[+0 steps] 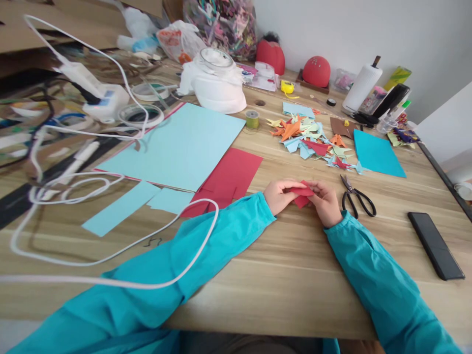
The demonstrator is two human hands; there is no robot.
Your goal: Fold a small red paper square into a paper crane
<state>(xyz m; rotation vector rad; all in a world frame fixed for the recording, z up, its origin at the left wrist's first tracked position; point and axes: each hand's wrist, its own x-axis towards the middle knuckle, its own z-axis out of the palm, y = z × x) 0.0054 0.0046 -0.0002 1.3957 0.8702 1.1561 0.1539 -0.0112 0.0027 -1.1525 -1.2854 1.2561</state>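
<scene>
A small folded piece of red paper [301,195] is pinched between both of my hands just above the wooden table [287,265]. My left hand [280,194] grips its left side with fingers closed on it. My right hand [326,201] holds the right side, fingers curled over the paper. Both arms wear teal sleeves. Black scissors [356,196] lie just right of my right hand.
A pile of folded coloured paper shapes [311,140] lies behind my hands. Light blue sheets [180,142] and a red sheet [230,179] lie left. A teal sheet [378,153] and a black phone [435,245] lie right. White cables [110,255] loop at the left.
</scene>
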